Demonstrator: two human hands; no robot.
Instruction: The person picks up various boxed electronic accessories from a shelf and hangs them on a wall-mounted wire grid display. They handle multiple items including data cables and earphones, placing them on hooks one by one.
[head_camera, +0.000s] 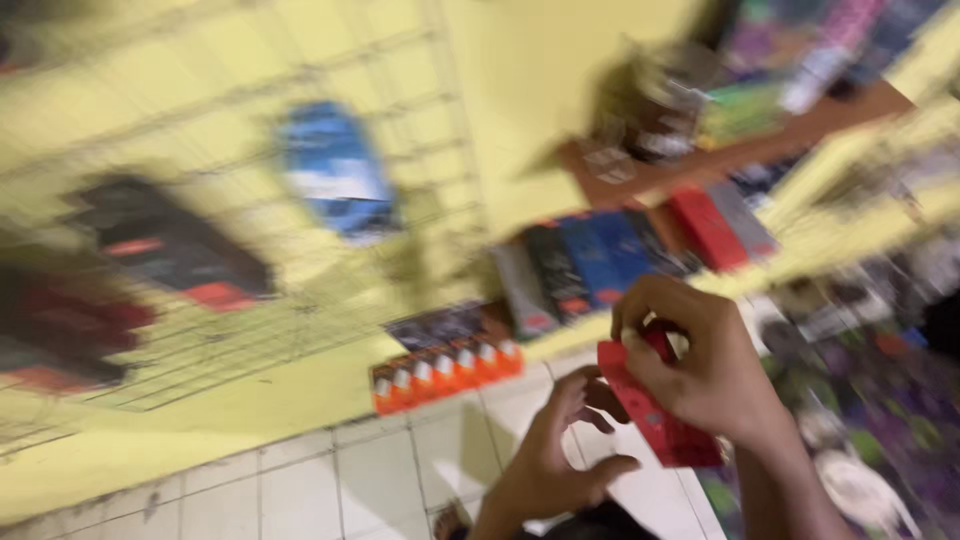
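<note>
We hold a small red box (655, 415) in front of us, above the tiled floor (350, 480). Its long axis runs from upper left down to lower right. Our right hand (705, 365) has its grip closed over the box's upper end. Our left hand (560, 450) sits just below and left of the box, fingers loosely curled and touching its near edge, holding nothing firmly.

Bare tiled floor (340, 480) lies open left of the orange boxes (447, 372).
</note>
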